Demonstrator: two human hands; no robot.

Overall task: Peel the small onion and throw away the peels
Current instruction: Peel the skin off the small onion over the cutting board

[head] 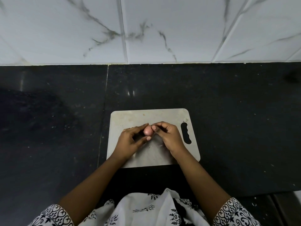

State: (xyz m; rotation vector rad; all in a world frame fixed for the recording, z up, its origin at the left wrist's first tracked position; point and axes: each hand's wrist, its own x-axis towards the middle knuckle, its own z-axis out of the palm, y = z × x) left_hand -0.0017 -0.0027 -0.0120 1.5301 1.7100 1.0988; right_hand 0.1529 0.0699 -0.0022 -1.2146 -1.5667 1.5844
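Observation:
A small pinkish onion (pixel 147 131) is held just above a grey cutting board (pixel 130 118). My left hand (pixel 130 141) grips it from the left, with fingers over its top and the thumb under it. My right hand (pixel 167 136) meets it from the right, thumb and fingertips pinched against the onion's right side. Whether a piece of peel is between those fingertips is too small to tell. No loose peels show on the board.
The board lies on a black stone counter (pixel 228 119) and has a handle slot (pixel 186 133) at its right edge. A white marble-tiled wall (pixel 146 30) rises behind the counter. My patterned white garment (pixel 146 209) fills the bottom of the view.

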